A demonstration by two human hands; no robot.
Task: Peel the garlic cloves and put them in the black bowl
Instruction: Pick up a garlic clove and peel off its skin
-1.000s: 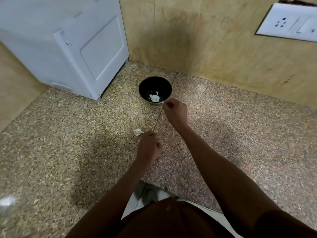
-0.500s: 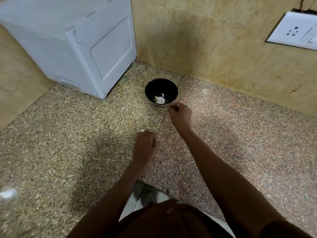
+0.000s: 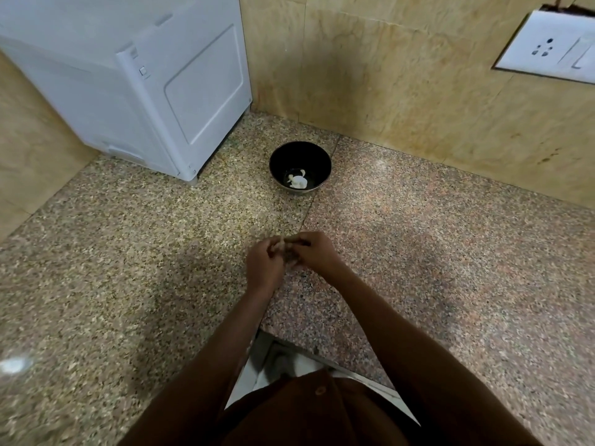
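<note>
The black bowl (image 3: 279, 157) stands on the speckled granite counter (image 3: 418, 252) near the back corner, with white peeled garlic (image 3: 297, 181) lying in its bottom. In front of it, above the counter's seam, my two hands meet. My left hand (image 3: 264, 268) is curled round a garlic clove, of which only a pale sliver (image 3: 282, 242) shows between the fingers. My right hand (image 3: 317, 252) pinches the same clove from the right with thumb and fingertips. Most of the clove is hidden by the fingers.
A white appliance (image 3: 145, 85) stands at the back left, close to the bowl. Beige tiled walls close off the back and left, with a white socket plate (image 3: 547, 49) at the upper right. The counter's front edge (image 3: 306, 344) runs just before my body.
My left hand picked the loose clove up off the counter. My right hand drew back from the bowl's rim and joined the left hand at the clove.
</note>
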